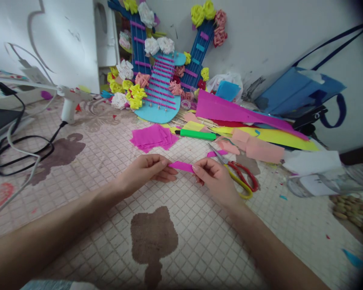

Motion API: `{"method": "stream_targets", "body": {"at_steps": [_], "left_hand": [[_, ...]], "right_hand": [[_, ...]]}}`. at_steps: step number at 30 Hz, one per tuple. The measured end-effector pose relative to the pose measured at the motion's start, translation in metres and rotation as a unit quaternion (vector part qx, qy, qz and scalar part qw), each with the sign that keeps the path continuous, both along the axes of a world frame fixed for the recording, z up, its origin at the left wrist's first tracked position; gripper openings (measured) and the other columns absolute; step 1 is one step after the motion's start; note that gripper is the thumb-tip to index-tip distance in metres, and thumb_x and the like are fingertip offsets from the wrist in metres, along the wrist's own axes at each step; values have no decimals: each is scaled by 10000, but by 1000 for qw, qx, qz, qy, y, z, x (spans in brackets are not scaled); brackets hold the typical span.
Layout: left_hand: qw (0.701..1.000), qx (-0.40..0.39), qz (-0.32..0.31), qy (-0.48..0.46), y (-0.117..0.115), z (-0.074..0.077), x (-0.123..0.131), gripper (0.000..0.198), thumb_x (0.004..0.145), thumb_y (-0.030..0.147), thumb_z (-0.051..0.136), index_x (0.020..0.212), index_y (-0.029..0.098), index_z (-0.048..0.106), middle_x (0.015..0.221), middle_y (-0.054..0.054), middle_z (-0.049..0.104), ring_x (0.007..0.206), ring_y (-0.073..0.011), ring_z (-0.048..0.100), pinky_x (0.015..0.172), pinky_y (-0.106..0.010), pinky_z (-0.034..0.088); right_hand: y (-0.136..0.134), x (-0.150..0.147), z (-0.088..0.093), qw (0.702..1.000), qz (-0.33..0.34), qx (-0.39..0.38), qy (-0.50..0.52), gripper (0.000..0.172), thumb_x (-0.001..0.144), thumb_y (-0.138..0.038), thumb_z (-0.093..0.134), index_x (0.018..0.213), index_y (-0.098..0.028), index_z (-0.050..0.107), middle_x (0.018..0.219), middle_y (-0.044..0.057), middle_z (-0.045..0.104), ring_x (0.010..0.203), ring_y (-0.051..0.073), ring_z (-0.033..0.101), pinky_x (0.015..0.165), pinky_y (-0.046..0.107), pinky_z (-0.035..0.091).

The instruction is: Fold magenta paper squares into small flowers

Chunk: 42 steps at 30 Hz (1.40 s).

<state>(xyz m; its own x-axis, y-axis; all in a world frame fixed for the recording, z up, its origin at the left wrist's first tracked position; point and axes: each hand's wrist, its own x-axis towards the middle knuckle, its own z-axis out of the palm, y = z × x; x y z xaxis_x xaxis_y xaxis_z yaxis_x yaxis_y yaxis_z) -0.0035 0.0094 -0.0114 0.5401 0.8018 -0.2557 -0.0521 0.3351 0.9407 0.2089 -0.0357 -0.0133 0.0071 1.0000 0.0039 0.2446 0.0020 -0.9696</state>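
Observation:
A folded strip of magenta paper [181,166] is held between both hands just above the patterned mat. My left hand [149,169] pinches its left end with fingers closed. My right hand [214,179] pinches the right end, fingers curled. Scissors with red and yellow handles [240,177] lie right beside my right hand, blades pointing away. A pile of magenta paper squares [153,137] sits just beyond the hands.
A glue gun [69,100] with looping black and white cables [15,153] stands at left. Blue paper guitars with paper flowers [160,80] lean on the wall. Coloured paper sheets [260,137], a green marker [198,134] and a blue bag [299,90] crowd the right.

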Motion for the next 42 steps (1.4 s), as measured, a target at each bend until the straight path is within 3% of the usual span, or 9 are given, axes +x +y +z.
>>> {"method": "stream_targets", "body": {"at_steps": [3,7,13,17,23,29,34,42], "left_hand": [[1000,12,-14,14,-2,4,3,272,830,352,650,957,114,617,884,-91,740,792,-182,719,767,-306,571],[999,6,-19,35,-4,5,6,221,774,291,712,857,98,643,810,-83,742,726,-161,714,728,-270,569],[998,-45,-10,-34,-1,-4,1,158,850,242,628,951,120,627,902,-79,744,845,-173,715,854,-318,551],[997,-59,13,-36,2,-3,0,222,905,303,553,1018,117,598,864,-95,739,831,-194,719,836,-351,559],[999,41,23,13,-1,0,3,260,798,324,689,913,132,557,777,-30,700,754,-176,713,750,-305,567],[981,190,23,35,-3,-7,2,266,754,243,720,902,151,518,849,-35,687,849,-172,687,779,-293,548],[981,184,41,51,-5,-6,3,212,750,231,715,824,139,539,750,-16,671,749,-151,685,692,-251,539],[991,128,37,24,0,-7,0,228,737,269,739,779,123,569,721,-26,690,746,-148,696,693,-227,540]], "right_hand": [[-1,-2,3,1000,14,0,-9,193,825,-372,614,753,-194,588,592,-35,523,542,103,464,524,249,385],[-2,-6,6,999,30,3,-27,170,824,-342,616,745,-193,596,607,-32,522,558,103,460,535,248,383],[-2,-4,3,1000,5,10,-20,175,817,-352,622,749,-193,593,608,-33,525,545,102,457,529,248,387],[-2,-3,2,1000,4,10,-16,188,816,-368,621,754,-193,592,604,-31,528,552,106,467,532,249,392],[-2,-4,4,1000,2,8,-16,188,817,-365,620,741,-196,586,592,-34,521,539,103,455,523,250,386],[-3,-3,4,1000,7,14,-5,168,825,-336,617,740,-196,581,589,-39,513,541,101,460,524,247,383],[-3,-2,3,1000,5,18,-11,167,827,-339,616,746,-197,584,594,-37,518,537,101,460,519,249,383],[-3,-1,2,999,-8,28,-19,155,828,-320,615,749,-188,592,591,-39,517,542,94,460,516,235,376]]}}
